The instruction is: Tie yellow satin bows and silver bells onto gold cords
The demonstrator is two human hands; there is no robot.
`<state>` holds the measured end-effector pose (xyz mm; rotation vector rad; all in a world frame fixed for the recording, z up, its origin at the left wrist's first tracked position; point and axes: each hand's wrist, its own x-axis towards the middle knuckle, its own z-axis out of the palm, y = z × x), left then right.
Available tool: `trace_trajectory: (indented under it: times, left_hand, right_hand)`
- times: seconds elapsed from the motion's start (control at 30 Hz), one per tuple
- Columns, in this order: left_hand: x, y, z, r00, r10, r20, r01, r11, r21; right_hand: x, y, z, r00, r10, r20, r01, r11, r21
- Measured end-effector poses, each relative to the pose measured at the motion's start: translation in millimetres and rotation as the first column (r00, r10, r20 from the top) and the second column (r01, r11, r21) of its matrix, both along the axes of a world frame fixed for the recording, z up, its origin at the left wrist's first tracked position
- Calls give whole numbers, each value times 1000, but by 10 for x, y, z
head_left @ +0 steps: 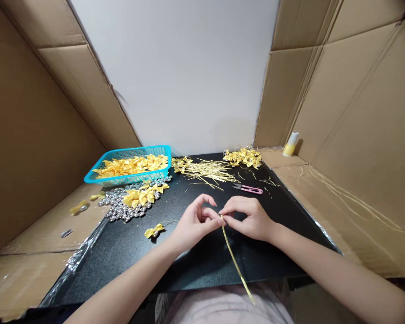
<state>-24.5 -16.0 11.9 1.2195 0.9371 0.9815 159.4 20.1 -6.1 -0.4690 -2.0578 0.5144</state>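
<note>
The left hand [196,221] and right hand [253,219] are pinching a yellow strip's [234,259] far end above the black tabletop [121,265]. Its long axis is running nearward and slightly right in a gentle curve, the loose end reaching past the near edge. Cardboard walls [367,112] are standing left and right, a white panel [189,76] closing the far side.

Shows a plain whitish wall [185,76] behind the black tabletop [280,204]. Has brown cardboard walls [364,108] to the tabletop's left and right, with flat cardboard ledges [33,265] along both its sides.
</note>
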Motion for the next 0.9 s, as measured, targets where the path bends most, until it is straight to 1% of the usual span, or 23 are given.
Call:
trace_trajectory:
  times: [0.13, 0.27, 0.37, 0.43, 0.53, 0.7, 0.9]
  left_hand:
    - [-22, 8, 23, 1000, -4, 23, 5, 1000, -26]
    - [-65, 40, 7, 998, -29, 50, 33, 997, -73]
    - [-94, 66, -8, 986, -83, 145, 106, 982, -155]
    - [-104, 75, -1, 967, -117, 227, 169, 960, -223]
    - [-106, 76, 26, 941, -132, 311, 225, 932, -286]
    - [-102, 67, 43, 937, -134, 322, 238, 919, -313]
    - [-112, 75, 14, 938, -163, 305, 255, 923, -290]
  right_hand:
    - [-2, -5, 27, 1000, -27, -6, 27, 999, -44]
    - [-5, -10, 39, 998, -60, -17, 58, 995, -79]
    - [-5, -20, 46, 997, -64, -39, 60, 994, -86]
    - [-6, -32, 54, 996, -58, -61, 52, 995, -89]
    - [-14, -56, 61, 993, -60, -103, 50, 994, -93]
    - [-52, -98, 56, 991, -54, -123, 43, 995, -85]
    - [-79, -104, 64, 992, -27, -123, 7, 987, -161]
